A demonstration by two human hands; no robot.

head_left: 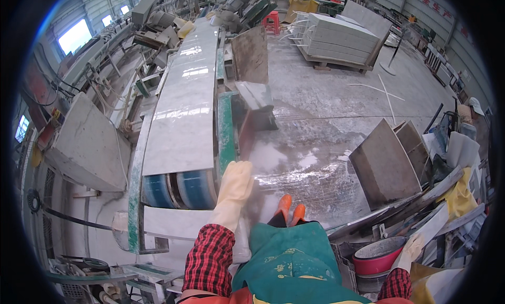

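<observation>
Seemingly polished already, the pale stone slab (181, 130) still lies on the conveyor (135, 204), ending by the blue roller (195, 189). The gloved left hand (235, 183) is near the green rail (226, 128), the right hand (412, 250) beside the pinkish-red tub (374, 265); whether either grips anything, I cannot tell.

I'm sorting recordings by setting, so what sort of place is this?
Probably a stone or slab workshop: a long, glossy pale slab lies on a green-edged machine line, thick pale pieces stand stacked beyond, and the wearer has a green apron and orange boots.
</observation>
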